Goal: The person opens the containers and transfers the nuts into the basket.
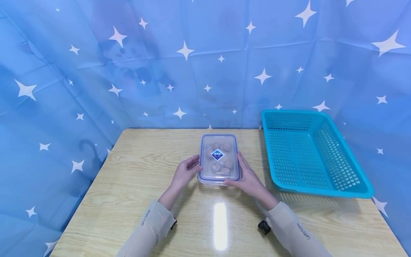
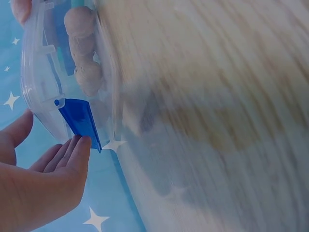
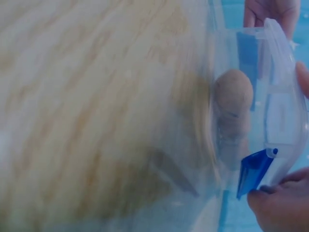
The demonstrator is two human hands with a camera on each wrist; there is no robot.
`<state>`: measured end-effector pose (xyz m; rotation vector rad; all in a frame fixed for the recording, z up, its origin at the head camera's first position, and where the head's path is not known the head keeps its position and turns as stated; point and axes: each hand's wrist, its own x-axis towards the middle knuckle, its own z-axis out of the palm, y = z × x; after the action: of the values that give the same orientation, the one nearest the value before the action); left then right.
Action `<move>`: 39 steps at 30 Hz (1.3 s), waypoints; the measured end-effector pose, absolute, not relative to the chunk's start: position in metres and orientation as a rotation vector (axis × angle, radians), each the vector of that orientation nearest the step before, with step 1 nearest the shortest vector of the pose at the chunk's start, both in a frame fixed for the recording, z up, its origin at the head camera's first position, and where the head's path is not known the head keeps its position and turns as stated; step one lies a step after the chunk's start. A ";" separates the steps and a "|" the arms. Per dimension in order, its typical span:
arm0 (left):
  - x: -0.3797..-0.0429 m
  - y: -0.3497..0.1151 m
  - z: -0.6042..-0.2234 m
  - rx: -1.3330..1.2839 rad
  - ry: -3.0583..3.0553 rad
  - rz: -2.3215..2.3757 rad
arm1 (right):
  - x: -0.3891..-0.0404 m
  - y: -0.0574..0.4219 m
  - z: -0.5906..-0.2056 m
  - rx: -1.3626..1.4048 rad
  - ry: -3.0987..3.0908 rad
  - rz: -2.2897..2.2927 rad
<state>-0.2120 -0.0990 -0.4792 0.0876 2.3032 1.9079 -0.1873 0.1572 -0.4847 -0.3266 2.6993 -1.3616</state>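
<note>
A clear plastic food container (image 1: 219, 159) with a blue-rimmed lid and a diamond label (image 1: 217, 154) stands on the table. Several round, brownish things (image 2: 83, 48) show through its walls; their exact kind is unclear. At its left side my left hand (image 1: 185, 172) has fairly straight fingers touching a blue clip (image 2: 81, 118) that angles outward, the thumb near the lid's edge. My right hand (image 1: 248, 177) grips the right front corner, thumb along the lid. In the right wrist view, its fingers touch another blue clip (image 3: 254, 171), also angled outward.
A turquoise perforated basket (image 1: 290, 190) stands to the right of the container, close to the right forearm. The wooden table (image 1: 128, 200) meets a blue star-patterned curtain (image 1: 205, 67) at its back edge.
</note>
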 end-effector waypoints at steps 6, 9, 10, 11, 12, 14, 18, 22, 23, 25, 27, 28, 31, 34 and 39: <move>-0.211 -0.097 -0.476 0.102 2.348 1.879 | -0.187 0.159 -0.480 -0.334 2.732 -1.333; -0.211 -0.096 -0.475 0.101 2.360 1.873 | -0.188 0.159 -0.479 -0.336 2.723 -1.345; -0.211 -0.096 -0.474 0.100 2.365 1.868 | -0.188 0.159 -0.478 -0.336 2.720 -1.348; -0.211 -0.096 -0.473 0.101 2.369 1.863 | -0.188 0.159 -0.478 -0.337 2.718 -1.351; -0.211 -0.096 -0.473 0.101 2.375 1.857 | -0.189 0.158 -0.478 -0.336 2.715 -1.354; -0.210 -0.096 -0.472 0.104 2.385 1.844 | -0.189 0.158 -0.478 -0.334 2.713 -1.360; -0.210 -0.095 -0.472 0.104 2.399 1.829 | -0.188 0.157 -0.478 -0.333 2.714 -1.362; -0.210 -0.095 -0.472 0.105 2.427 1.808 | -0.188 0.156 -0.479 -0.322 2.715 -1.352; -0.209 -0.095 -0.472 0.105 2.433 1.803 | -0.188 0.156 -0.479 -0.319 2.716 -1.349; -0.209 -0.095 -0.471 0.110 2.446 1.790 | -0.188 0.156 -0.479 -0.316 2.717 -1.347; -0.209 -0.094 -0.471 0.126 2.462 1.777 | -0.187 0.156 -0.479 -0.319 2.716 -1.351; -0.209 -0.094 -0.470 0.134 2.469 1.773 | -0.187 0.156 -0.479 -0.321 2.717 -1.351; -0.208 -0.094 -0.468 0.146 2.480 1.767 | -0.187 0.155 -0.480 -0.322 2.722 -1.345; -0.207 -0.094 -0.466 0.138 2.489 1.763 | -0.187 0.155 -0.480 -0.320 2.739 -1.325; -0.208 -0.094 -0.464 0.156 2.504 1.761 | -0.187 0.154 -0.478 -0.322 2.760 -1.311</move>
<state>-0.2075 -0.0944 -0.4639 0.1562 2.5045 1.7609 -0.1866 0.1539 -0.4777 -0.3218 2.7605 -1.3114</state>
